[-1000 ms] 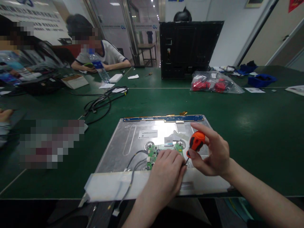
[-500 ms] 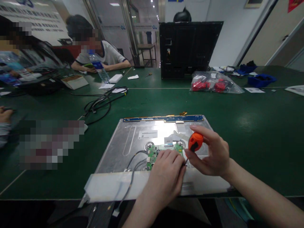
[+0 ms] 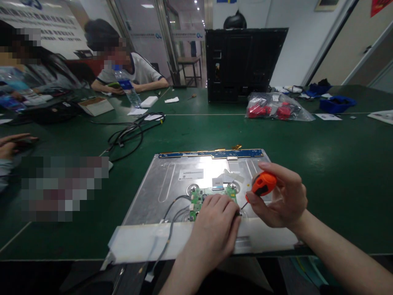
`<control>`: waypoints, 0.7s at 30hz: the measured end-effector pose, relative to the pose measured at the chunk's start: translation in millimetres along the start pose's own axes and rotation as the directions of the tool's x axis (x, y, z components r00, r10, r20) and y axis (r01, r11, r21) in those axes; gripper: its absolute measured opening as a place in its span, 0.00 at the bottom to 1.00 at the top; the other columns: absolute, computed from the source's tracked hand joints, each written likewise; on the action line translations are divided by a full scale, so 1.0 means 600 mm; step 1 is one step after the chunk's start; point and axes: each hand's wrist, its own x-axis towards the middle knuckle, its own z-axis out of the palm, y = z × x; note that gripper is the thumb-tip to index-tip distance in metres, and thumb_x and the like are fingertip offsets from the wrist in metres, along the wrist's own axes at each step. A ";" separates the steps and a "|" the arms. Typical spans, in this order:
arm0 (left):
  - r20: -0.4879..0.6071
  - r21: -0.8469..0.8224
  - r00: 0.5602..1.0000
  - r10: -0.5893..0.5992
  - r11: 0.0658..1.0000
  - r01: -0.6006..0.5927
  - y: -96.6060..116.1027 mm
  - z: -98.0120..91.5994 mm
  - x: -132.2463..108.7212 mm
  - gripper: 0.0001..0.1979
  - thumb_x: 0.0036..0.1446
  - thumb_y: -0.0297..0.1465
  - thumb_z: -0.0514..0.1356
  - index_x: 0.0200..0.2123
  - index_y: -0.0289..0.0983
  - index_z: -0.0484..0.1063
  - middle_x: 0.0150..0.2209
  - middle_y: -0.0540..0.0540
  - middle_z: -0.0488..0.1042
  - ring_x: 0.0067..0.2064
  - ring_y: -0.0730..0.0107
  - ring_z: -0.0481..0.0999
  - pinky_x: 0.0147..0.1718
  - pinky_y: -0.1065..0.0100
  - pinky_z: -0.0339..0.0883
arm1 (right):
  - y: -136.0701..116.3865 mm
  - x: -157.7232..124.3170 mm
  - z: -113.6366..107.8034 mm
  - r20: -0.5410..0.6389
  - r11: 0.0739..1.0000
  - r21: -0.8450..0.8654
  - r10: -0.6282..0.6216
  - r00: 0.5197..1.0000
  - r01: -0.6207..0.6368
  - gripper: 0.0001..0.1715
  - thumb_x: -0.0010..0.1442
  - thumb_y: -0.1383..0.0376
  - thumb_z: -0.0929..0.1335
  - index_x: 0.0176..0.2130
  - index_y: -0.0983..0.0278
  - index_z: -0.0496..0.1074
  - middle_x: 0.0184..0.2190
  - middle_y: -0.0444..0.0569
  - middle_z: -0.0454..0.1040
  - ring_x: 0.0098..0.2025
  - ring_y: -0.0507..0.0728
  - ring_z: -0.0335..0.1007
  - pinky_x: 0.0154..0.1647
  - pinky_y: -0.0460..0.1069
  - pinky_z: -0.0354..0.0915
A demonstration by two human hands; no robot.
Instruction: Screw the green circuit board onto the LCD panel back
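Note:
A metal-backed display panel (image 3: pixel 150 184) lies on the table in front of me, with a green circuit board (image 3: pixel 196 196) at its middle. My right hand (image 3: pixel 281 200) grips the orange and black handle of a screwdriver (image 3: pixel 264 183) between thumb and fingers. The screwdriver is tilted, its thin shaft pointing down left to the board's lower right corner. My left hand (image 3: pixel 216 223) rests over the board with its fingers curled and pressed together. Its fingertips are by the screwdriver tip; what they pinch, if anything, is hidden. Grey cables (image 3: pixel 172 229) run from the board's left side.
Black cables (image 3: pixel 132 131) lie left of the panel. A large black screen (image 3: pixel 242 65) stands at the back, beside a clear plastic bag (image 3: pixel 278 107) with red items. A water bottle (image 3: pixel 130 92) stands near a person across the table. Another person's hand (image 3: pixel 10 145) is at far left.
My right hand has moved slightly right and the screwdriver leans further over, showing more of its shaft. My left hand has stayed in place. The other person's hand at far left has extended rightward.

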 end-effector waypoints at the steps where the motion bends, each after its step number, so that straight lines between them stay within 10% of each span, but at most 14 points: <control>1: 0.002 -0.006 1.000 -0.001 1.000 0.001 0.000 0.000 0.000 0.05 0.64 0.23 0.59 0.40 0.39 0.70 0.39 0.45 0.76 0.43 0.56 0.74 0.46 0.56 0.69 | -0.001 0.001 0.000 -0.002 1.000 -0.001 0.004 1.000 -0.004 0.39 0.62 0.69 0.70 0.69 0.60 0.61 0.44 0.49 0.80 0.24 0.51 0.72 0.19 0.46 0.73; 7: -0.041 -0.087 0.999 -0.004 0.996 0.001 -0.001 -0.008 0.001 0.05 0.62 0.24 0.61 0.41 0.38 0.70 0.41 0.44 0.77 0.44 0.55 0.74 0.46 0.55 0.70 | 0.004 -0.003 0.000 -0.009 1.000 -0.011 0.002 1.000 -0.003 0.41 0.62 0.68 0.70 0.70 0.58 0.60 0.45 0.49 0.79 0.25 0.52 0.73 0.20 0.47 0.73; 14: -0.360 -0.147 0.931 0.051 0.983 -0.111 0.013 -0.031 -0.027 0.09 0.66 0.22 0.58 0.46 0.41 0.70 0.40 0.46 0.78 0.43 0.61 0.76 0.47 0.58 0.70 | 0.025 0.000 -0.001 0.005 0.998 -0.054 0.009 1.000 -0.008 0.39 0.62 0.70 0.68 0.69 0.57 0.59 0.39 0.46 0.78 0.29 0.54 0.74 0.29 0.50 0.76; 21: -0.381 0.145 0.922 -0.068 0.981 0.132 -0.071 -0.134 -0.078 0.08 0.69 0.30 0.57 0.49 0.44 0.72 0.46 0.44 0.78 0.49 0.54 0.77 0.51 0.53 0.71 | 0.029 0.017 -0.009 0.108 0.945 -0.317 -0.055 0.993 0.086 0.33 0.63 0.73 0.65 0.65 0.57 0.61 0.37 0.45 0.77 0.33 0.55 0.75 0.29 0.48 0.70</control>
